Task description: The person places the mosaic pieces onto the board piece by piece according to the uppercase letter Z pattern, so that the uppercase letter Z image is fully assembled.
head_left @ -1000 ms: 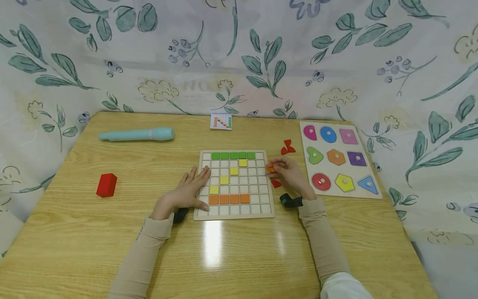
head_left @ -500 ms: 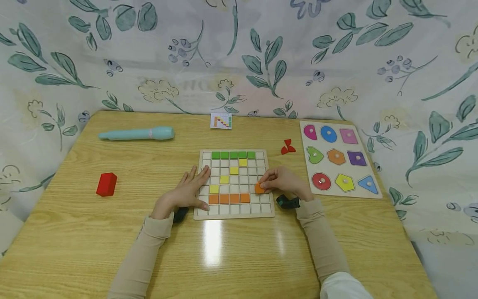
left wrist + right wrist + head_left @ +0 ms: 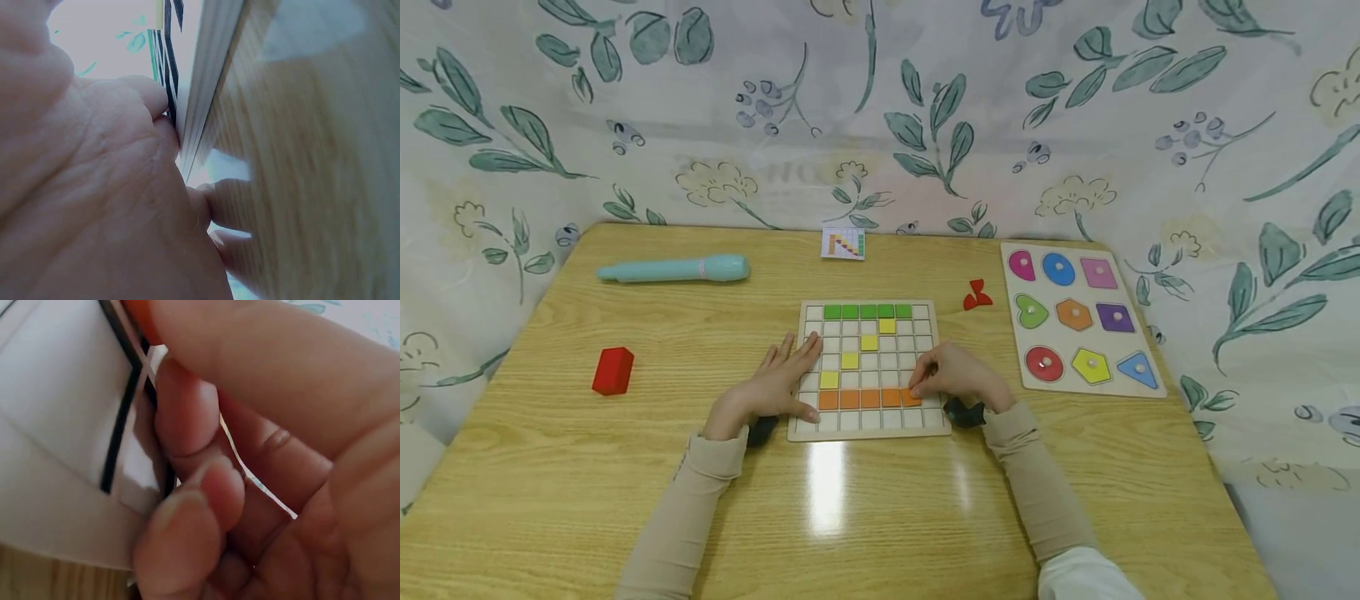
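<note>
A wooden grid board [image 3: 868, 435] lies mid-table with a green row, a yellow diagonal and an orange row of square tiles. My left hand [image 3: 775, 386] rests spread on its left side, fingers straight; the left wrist view shows the palm beside the board's edge [image 3: 209, 75]. At the board's right side, my right hand [image 3: 955, 373] holds an orange tile [image 3: 912, 398] between thumb and finger, at the right end of the orange row. In the right wrist view the thumb covers most of that orange tile [image 3: 142, 319], and the other fingers curl over the board.
Red pieces [image 3: 977, 295] lie right of the board, near a shape puzzle [image 3: 1084, 317]. A small pattern card [image 3: 843, 243] stands behind the board. On the left are a light-blue pen-shaped object [image 3: 673, 269] and a red block [image 3: 613, 371].
My right hand has brought the orange tile from the board's right edge down and left to the end of the orange row. The left hand has stayed put.
</note>
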Demonstrator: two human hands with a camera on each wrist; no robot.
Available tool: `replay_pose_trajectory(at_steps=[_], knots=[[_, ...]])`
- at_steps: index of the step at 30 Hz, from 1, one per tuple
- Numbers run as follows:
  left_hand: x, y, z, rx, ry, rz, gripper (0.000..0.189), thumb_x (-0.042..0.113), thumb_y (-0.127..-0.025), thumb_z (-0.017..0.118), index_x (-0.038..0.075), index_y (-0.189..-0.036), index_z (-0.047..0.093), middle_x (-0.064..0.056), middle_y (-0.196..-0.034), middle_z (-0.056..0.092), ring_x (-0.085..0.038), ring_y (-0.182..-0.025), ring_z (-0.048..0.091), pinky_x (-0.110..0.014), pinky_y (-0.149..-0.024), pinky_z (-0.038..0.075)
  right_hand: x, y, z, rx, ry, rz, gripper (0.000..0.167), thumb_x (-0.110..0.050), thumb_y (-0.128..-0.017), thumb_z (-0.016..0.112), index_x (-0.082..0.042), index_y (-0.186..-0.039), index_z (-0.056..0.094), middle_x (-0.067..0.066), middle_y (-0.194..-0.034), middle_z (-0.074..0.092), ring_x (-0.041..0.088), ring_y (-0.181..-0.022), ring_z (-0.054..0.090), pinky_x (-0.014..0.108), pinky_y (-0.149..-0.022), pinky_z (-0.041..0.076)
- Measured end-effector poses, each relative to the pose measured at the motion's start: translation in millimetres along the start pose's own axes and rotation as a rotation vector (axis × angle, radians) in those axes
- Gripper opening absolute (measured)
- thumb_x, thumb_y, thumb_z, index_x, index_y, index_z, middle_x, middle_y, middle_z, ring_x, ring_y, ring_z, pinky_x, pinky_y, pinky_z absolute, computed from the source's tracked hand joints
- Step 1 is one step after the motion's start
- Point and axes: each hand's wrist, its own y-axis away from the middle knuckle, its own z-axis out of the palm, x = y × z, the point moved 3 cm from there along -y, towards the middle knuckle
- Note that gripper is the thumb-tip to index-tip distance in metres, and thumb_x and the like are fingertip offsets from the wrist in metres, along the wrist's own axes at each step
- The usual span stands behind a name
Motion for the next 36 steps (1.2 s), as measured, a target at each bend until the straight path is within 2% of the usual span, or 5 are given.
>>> replay_pose_trajectory(at_steps=[6,17,23,31,36], knots=[[1.0,0.3,1.2,-0.002,0.008,0.003,0.116,0.034,-0.076,0.08,0.005,-0.156,0.002,-0.013,-0.164,-0.008,-0.042,-0.146,-0.024,-0.061,-0.116,-0.015,3.8,3.4,-6.9,0.002,-0.03,-0.011,0.007,-0.014,-0.083,0.076,-0.009,-0.086,0.072,0.003,-0.084,0.068,0.012,-0.074,0.056,0.024,-0.069,0.047],[1.1,0.5,0.2,-0.009,0.004,0.005,0.117,0.034,-0.075,0.08,0.006,-0.156,0.0,-0.012,-0.164,-0.009,-0.041,-0.145,-0.025,-0.06,-0.116,-0.015,25.5,21.2,-41.7,0.143,0.058,0.051,0.026,-0.005,-0.078,0.077,0.002,-0.101,0.065,0.001,-0.073,0.053,0.013,-0.07,0.048,0.023,-0.064,0.041],[1.6,-0.1,0.1,-0.005,-0.003,0.007,0.116,0.034,-0.076,0.08,0.006,-0.156,0.0,-0.012,-0.164,-0.009,-0.041,-0.145,-0.024,-0.061,-0.116,-0.015,31.7,23.9,-49.4,0.25,0.126,0.117,0.03,-0.008,-0.08,0.076,-0.003,-0.106,0.064,0.005,-0.079,0.052,0.018,-0.076,0.048,0.028,-0.069,0.04],[2.0,-0.2,-0.5,-0.005,0.0,0.01,0.116,0.034,-0.076,0.08,0.004,-0.155,0.001,-0.014,-0.164,-0.008,-0.042,-0.145,-0.024,-0.061,-0.116,-0.016,37.4,29.6,-57.7,0.343,0.223,0.24,0.029,-0.016,-0.082,0.076,-0.001,-0.105,0.065,0.016,-0.104,0.066,0.027,-0.095,0.057,0.036,-0.082,0.047],[0.3,1.7,-0.8,-0.006,-0.003,0.0,0.116,0.034,-0.076,0.08,0.005,-0.156,0.0,-0.013,-0.164,-0.008,-0.041,-0.146,-0.024,-0.06,-0.116,-0.015,33.2,24.8,-59.5,0.335,0.222,0.239,0.024,-0.015,-0.081,0.077,-0.002,-0.096,0.064,0.012,-0.09,0.066,0.022,-0.083,0.057,0.028,-0.072,0.044]])
